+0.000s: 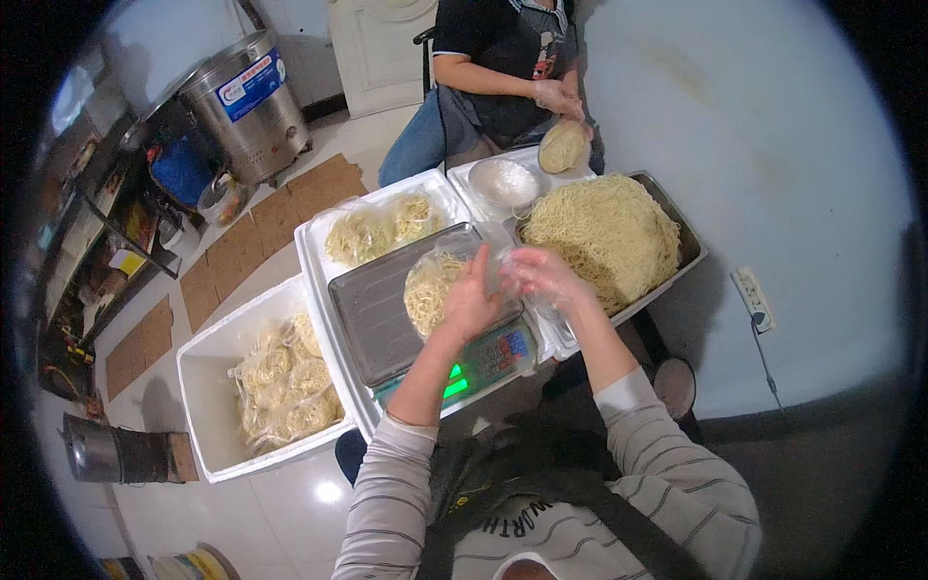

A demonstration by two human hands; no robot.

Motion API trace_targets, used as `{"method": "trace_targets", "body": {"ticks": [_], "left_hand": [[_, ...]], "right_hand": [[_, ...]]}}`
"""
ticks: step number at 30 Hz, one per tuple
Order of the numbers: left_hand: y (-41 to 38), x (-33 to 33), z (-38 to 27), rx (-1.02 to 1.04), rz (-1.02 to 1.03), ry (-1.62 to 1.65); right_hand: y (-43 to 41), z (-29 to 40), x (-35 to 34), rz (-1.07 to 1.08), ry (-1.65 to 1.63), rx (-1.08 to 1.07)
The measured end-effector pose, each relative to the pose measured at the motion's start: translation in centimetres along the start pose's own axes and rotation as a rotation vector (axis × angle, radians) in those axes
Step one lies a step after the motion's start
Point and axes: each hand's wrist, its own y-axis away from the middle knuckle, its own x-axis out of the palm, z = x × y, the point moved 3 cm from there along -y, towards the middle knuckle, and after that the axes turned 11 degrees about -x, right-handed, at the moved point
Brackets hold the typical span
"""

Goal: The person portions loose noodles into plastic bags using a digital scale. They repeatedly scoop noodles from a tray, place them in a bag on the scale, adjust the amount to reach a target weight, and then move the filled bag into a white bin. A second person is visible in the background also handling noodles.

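A clear plastic bag of pale noodles [433, 291] rests on the dark metal pan [377, 312] of a digital scale. My left hand [470, 304] is against the right side of this bag, index finger stretched out; whether it grips the plastic is unclear. Just to the right, my right hand [547, 279] has its fingers bent towards the left one. Thin clear plastic, seemingly a disposable glove, wraps it, and its fingertips are blurred. Close beyond it, a large heap of loose noodles [602, 232] fills a metal tray [692, 254]. Green digits glow on the scale's display [455, 383].
Bagged noodles [359, 235] sit on the white foam lid [319, 264] behind the scale. More bags [290, 384] fill part of a foam box [210, 391] at left. A clear-wrapped bowl [504, 181] stands near a co-worker's gloved hands [560, 98], which hold another noodle bag [564, 146].
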Motion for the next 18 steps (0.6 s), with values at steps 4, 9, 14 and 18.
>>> {"method": "trace_targets", "body": {"ticks": [4, 9, 14, 18], "left_hand": [[2.3, -1.7, 1.3, 0.065, 0.144, 0.04], [8.3, -8.2, -0.1, -0.036, 0.156, 0.088], [9.5, -10.1, -1.0, 0.06, -0.038, 0.144], [8.1, -10.1, 0.1, -0.134, -0.367, 0.149]], "right_hand": [[-0.4, 0.8, -4.9, -0.185, 0.229, -0.037], [0.2, 0.5, -15.9, -0.602, 1.652, 0.324], [-0.5, -0.5, -21.8, -0.43, 1.551, 0.302], [-0.7, 3.8, -21.8, -0.486, 1.571, 0.017]]}}
